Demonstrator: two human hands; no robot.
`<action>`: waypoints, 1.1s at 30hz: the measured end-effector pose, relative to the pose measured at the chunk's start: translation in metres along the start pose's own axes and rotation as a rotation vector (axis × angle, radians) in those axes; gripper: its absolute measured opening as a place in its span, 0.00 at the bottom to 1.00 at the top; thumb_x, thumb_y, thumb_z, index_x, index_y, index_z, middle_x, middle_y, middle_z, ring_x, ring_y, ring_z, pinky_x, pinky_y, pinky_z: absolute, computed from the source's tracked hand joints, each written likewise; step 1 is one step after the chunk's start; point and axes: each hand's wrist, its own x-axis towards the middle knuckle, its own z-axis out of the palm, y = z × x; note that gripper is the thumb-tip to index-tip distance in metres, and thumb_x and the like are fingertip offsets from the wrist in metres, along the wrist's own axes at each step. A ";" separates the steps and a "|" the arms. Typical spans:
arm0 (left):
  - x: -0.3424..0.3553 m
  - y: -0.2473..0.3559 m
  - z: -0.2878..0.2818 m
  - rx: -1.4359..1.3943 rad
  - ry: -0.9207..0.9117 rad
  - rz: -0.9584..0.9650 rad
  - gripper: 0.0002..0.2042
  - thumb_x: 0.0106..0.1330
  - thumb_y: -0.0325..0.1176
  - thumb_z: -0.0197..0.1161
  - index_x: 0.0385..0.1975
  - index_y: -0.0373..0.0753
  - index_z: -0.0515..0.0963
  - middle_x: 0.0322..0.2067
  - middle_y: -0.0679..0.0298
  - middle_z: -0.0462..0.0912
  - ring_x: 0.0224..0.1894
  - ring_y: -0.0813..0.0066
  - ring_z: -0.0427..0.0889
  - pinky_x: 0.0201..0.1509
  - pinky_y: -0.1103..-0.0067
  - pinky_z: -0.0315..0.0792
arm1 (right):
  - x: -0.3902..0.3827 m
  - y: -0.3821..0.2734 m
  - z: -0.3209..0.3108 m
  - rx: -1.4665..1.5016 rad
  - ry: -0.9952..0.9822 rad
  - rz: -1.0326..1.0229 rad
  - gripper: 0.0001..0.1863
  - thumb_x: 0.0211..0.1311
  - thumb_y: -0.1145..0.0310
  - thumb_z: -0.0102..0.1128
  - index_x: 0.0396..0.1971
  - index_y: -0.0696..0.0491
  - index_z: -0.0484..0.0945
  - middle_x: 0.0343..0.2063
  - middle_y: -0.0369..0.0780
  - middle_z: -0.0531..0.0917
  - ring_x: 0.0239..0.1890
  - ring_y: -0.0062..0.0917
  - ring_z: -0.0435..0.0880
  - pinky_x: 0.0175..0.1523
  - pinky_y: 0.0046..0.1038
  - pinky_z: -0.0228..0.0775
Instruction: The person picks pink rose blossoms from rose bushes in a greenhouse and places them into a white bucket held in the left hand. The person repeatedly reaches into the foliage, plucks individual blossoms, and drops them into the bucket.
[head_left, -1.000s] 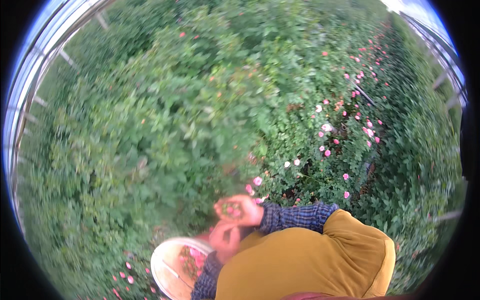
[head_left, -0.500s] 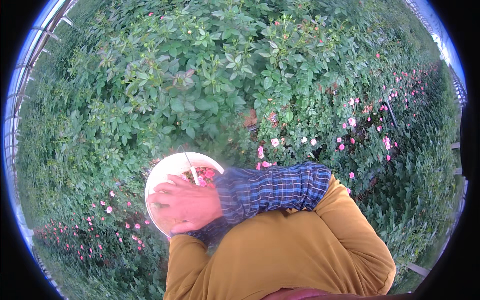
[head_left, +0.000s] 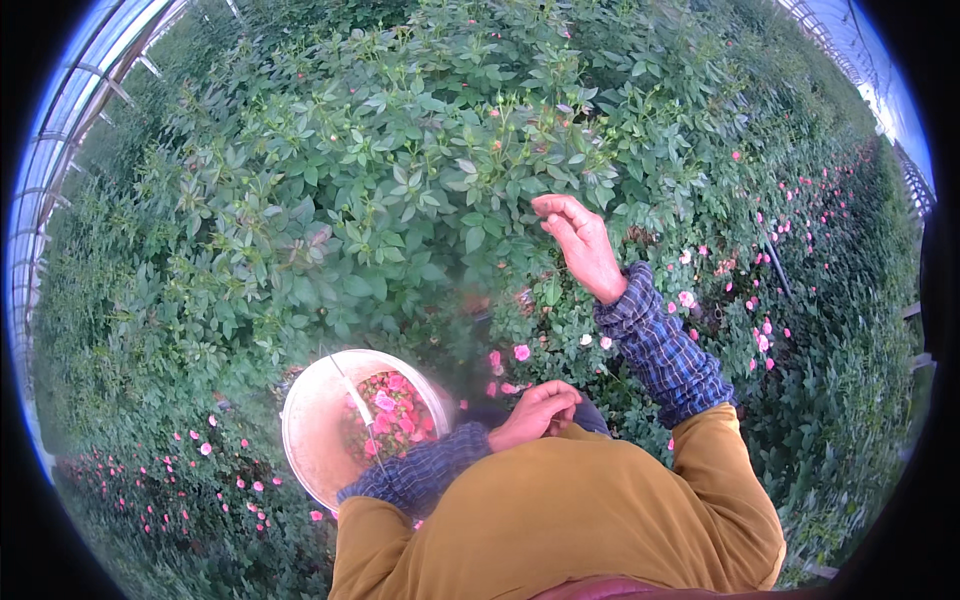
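Note:
My right hand [head_left: 584, 243] is stretched out over the rose bushes, its fingers slightly bent and the thumb a little apart. Its fingertips are close to green leaves and buds, and I see nothing held in it. Low before my belly, my left hand [head_left: 540, 412] is curled with the fingers pressed together; whatever they may hold is hidden. A white bucket [head_left: 318, 430] is at my left forearm, which crosses its near rim. Inside lie pink and red rose heads [head_left: 392, 408]. The bucket's wire handle has a white grip [head_left: 350, 392]; whether it hangs on my arm I cannot tell.
Dense green rose bushes [head_left: 380, 180] spread ahead. Pink blooms [head_left: 765, 335] dot the plants at right, and more pink blooms [head_left: 205, 448] stand at left. A dark thin pipe [head_left: 777, 265] rises among the right-hand plants. Greenhouse framing [head_left: 75, 120] curves along the left edge.
My right hand has moved from over the bucket up and right to the bushes. My left hand, hidden before, now shows before my belly. The rose heads in the bucket are more visible.

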 end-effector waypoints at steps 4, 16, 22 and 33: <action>0.033 0.007 0.026 -0.120 0.103 0.078 0.05 0.67 0.33 0.52 0.33 0.40 0.73 0.22 0.72 0.72 0.22 0.86 0.68 0.21 0.87 0.60 | 0.056 0.010 -0.011 0.003 0.024 -0.158 0.15 0.65 0.78 0.39 0.49 0.59 0.71 0.49 0.39 0.75 0.51 0.24 0.73 0.55 0.28 0.67; 0.079 0.032 0.051 -0.294 0.250 0.228 0.04 0.67 0.33 0.51 0.33 0.42 0.72 0.23 0.71 0.70 0.26 0.80 0.70 0.26 0.83 0.61 | 0.160 -0.038 -0.012 -1.092 -0.655 -0.530 0.08 0.44 0.66 0.61 0.25 0.52 0.74 0.21 0.37 0.80 0.34 0.36 0.80 0.36 0.35 0.68; 0.081 0.056 0.035 -0.411 0.298 0.287 0.04 0.66 0.32 0.51 0.32 0.41 0.71 0.22 0.70 0.70 0.26 0.79 0.69 0.25 0.83 0.60 | 0.152 -0.026 -0.017 -1.037 -0.716 -0.787 0.06 0.43 0.68 0.59 0.23 0.50 0.74 0.15 0.39 0.77 0.23 0.36 0.79 0.35 0.36 0.70; 0.059 0.107 0.000 -0.493 0.345 0.459 0.03 0.64 0.30 0.52 0.31 0.40 0.71 0.20 0.69 0.69 0.22 0.78 0.67 0.23 0.82 0.58 | 0.161 -0.019 -0.030 -0.442 -1.103 -0.101 0.13 0.39 0.68 0.59 0.26 0.61 0.78 0.18 0.49 0.78 0.22 0.35 0.80 0.31 0.30 0.69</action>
